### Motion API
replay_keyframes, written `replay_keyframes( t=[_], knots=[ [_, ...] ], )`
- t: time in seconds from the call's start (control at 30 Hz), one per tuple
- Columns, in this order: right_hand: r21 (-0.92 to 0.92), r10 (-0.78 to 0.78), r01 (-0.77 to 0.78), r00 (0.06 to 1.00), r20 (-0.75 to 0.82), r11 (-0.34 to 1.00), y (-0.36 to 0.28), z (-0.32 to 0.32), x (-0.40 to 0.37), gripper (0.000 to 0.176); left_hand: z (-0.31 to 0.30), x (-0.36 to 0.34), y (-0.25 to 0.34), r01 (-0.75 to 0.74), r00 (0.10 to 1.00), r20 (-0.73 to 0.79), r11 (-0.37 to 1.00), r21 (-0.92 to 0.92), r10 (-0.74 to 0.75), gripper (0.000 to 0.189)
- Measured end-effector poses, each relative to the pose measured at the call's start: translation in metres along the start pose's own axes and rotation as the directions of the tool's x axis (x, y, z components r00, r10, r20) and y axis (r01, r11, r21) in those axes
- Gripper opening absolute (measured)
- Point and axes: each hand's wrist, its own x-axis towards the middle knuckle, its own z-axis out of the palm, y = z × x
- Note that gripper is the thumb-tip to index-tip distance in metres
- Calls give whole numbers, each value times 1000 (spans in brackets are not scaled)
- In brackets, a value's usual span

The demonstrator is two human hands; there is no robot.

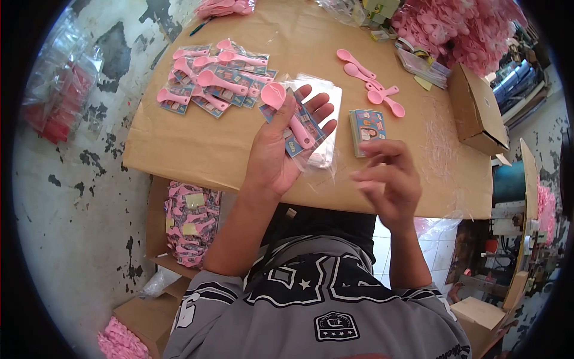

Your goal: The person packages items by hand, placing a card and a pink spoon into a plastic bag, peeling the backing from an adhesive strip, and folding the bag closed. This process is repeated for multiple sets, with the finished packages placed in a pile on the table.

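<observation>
Head view: left hand [276,152], palm up, grips a pink spoon [299,131] and a printed card [292,146], thumb pressed over the spoon's handle. Spoon lies on top of the card, tilted, bowl toward the far side of the table [197,143]. Clear plastic shows around the two; cannot tell if they sit fully inside a bag. Right hand [391,179] is raised and a bit blurred, fingers loosely bent and apart, nothing seen in the grasp. It's just beside the near end of the card stack [369,125]; contact unclear.

Clear bags [332,99] lie on the table under and beyond the left hand. Loose spoons [344,55] lie beyond the card stack. Heap of packed spoons [224,82], each with a card, sits to the left, apart from the left hand. Big pile of pink spoons [454,36] at far right, by a cardboard box [478,110].

Step in hand, my read: bagging one spoon with its card, close to complete for this piece. Next move seems to call for the right hand to tidy or close the plastic while the left keeps spoon and card lined up; if already bagged, a release onto the heap.
</observation>
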Motion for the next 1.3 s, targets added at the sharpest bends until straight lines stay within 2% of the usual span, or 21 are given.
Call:
replay_keyframes(
  t=[0.03,0.13,0.17,0.3,0.43,0.53,0.57,0.67,0.7,0.8,0.83,0.93,0.97,1.03,1.07,1.13,1.23,1.27,1.3],
  knots=[
    [-44,36,-38,999,-41,998,4,-7,-1,25,0,-1,3,3,1000,0,1000,-7,-3,46],
    [-337,-24,-7,996,-87,942,11,-2,12,30,5,-5,9,60,998,34,998,-29,-59,51],
    [-385,-41,20,998,-47,923,10,0,16,42,6,-6,9,99,993,64,994,-37,-97,53],
    [-501,-164,179,984,74,847,2,17,39,51,16,-13,2,181,976,127,983,-30,-176,55],
    [-398,-265,274,961,80,875,17,27,48,36,18,-16,-5,234,965,128,972,-20,-229,50],
    [-152,-152,147,988,-24,977,12,25,48,35,5,-13,-3,258,960,99,965,42,-261,52],
    [-102,-171,170,985,6,980,14,13,49,36,4,-15,0,199,979,14,971,131,-203,56],
    [269,144,-105,981,-129,958,7,11,37,28,1,-13,6,-42,999,43,946,321,29,59],
    [153,124,-109,988,-94,982,7,7,38,32,6,-16,11,-79,991,128,920,383,32,58],
    [345,403,-388,915,31,854,-3,10,35,45,17,-22,12,-155,948,309,737,658,-77,57],
    [323,418,-411,907,49,853,-1,13,33,53,18,-24,8,-119,957,277,766,632,-80,51],
    [324,492,-484,869,62,813,1,17,27,50,15,-25,0,-54,984,161,743,667,-73,49],
    [223,449,-428,892,-51,876,1,18,27,48,19,-28,-2,-39,990,130,754,656,-61,50],
    [-11,317,-331,913,-257,944,3,20,29,45,21,-32,-6,-97,993,112,692,715,23,52],
    [-151,186,-237,938,-293,960,5,18,30,42,22,-34,-8,-122,992,109,658,743,61,53],
    [-429,-95,-48,947,-307,902,11,14,36,37,24,-37,-11,-131,991,105,600,789,79,58],
    [-524,-264,96,930,-256,846,12,21,48,30,24,-40,-17,-153,988,121,545,825,95,64],
    [-538,-268,101,932,-242,837,12,23,51,30,23,-40,-19,-162,987,128,532,831,100,66],
    [-550,-272,108,935,-227,828,12,25,53,31,24,-41,-16,-168,986,149,462,871,78,67]
  ],
)
